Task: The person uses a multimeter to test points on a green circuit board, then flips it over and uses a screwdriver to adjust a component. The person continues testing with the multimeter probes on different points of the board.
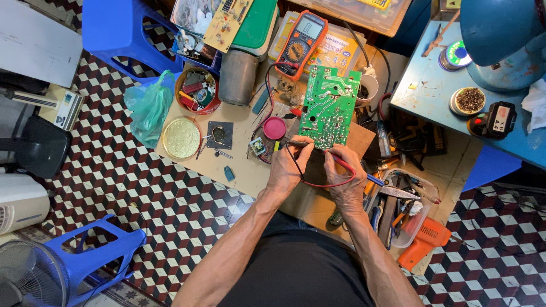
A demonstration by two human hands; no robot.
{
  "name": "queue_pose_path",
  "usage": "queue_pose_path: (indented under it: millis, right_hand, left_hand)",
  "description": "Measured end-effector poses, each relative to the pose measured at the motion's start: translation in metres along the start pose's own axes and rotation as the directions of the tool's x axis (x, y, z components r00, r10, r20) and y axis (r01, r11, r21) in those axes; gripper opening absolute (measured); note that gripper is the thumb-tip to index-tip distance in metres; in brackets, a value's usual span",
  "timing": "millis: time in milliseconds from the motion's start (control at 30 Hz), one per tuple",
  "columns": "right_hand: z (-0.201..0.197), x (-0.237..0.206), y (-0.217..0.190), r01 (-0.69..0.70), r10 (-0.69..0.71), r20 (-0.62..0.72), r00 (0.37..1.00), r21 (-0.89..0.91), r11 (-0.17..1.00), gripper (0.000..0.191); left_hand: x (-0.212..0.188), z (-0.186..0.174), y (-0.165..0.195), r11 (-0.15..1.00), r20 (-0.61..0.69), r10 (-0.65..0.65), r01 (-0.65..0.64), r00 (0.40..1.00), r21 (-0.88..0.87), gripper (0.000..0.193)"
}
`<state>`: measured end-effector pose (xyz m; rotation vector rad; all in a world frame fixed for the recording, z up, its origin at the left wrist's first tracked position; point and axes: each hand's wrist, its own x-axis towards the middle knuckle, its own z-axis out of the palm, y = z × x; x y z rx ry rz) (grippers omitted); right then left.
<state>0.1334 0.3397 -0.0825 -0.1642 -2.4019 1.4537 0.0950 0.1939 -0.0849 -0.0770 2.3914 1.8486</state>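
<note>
Now green circuit board (329, 105), upright, white tracing, probes (341, 162) touching

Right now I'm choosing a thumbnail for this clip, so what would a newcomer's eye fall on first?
The bright green circuit board at the centre, with the left hand pressing a black probe and the right hand a red probe to its near edge. Just beyond it, up and to the left, lies an orange-cased multimeter. Blue plastic stools stand out against the red, black and white chequered floor on the left.
</note>
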Motion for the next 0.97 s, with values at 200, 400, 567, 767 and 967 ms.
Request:
queue_pose_path:
  millis: [200, 400, 567, 767, 967]
  right_hand:
    - [0.002, -0.005, 0.004, -0.009, 0.009, -0.018, 1.0, -0.008, 1.0, 0.019]
    - [0.007, -0.002, -0.004, -0.064, 0.065, -0.039, 0.997, 0.004, 0.998, 0.019]
    - [0.006, 0.014, -0.007, -0.128, 0.129, -0.021, 0.991, 0.013, 0.992, 0.02]
    - [0.005, 0.012, -0.01, -0.132, 0.132, -0.01, 0.991, -0.014, 0.991, 0.021]
    - [0.005, 0.012, -0.008, -0.148, 0.148, 0.002, 0.989, -0.016, 0.989, 0.021]
  left_hand:
    - [-0.003, 0.001, -0.006, 0.998, -0.028, 0.056, -0.056, 0.998, 0.003, 0.014]
    - [0.001, 0.0, -0.001, 1.0, -0.066, 0.023, -0.023, 0.998, 0.011, 0.013]
    - [0.015, -0.001, 0.006, 1.0, -0.04, 0.003, -0.003, 0.999, 0.001, 0.013]
    - [0.013, -0.002, 0.006, 1.0, -0.048, 0.018, -0.019, 0.999, -0.001, 0.013]
    - [0.012, -0.003, 0.007, 1.0, -0.035, -0.027, 0.027, 0.999, 0.001, 0.013]
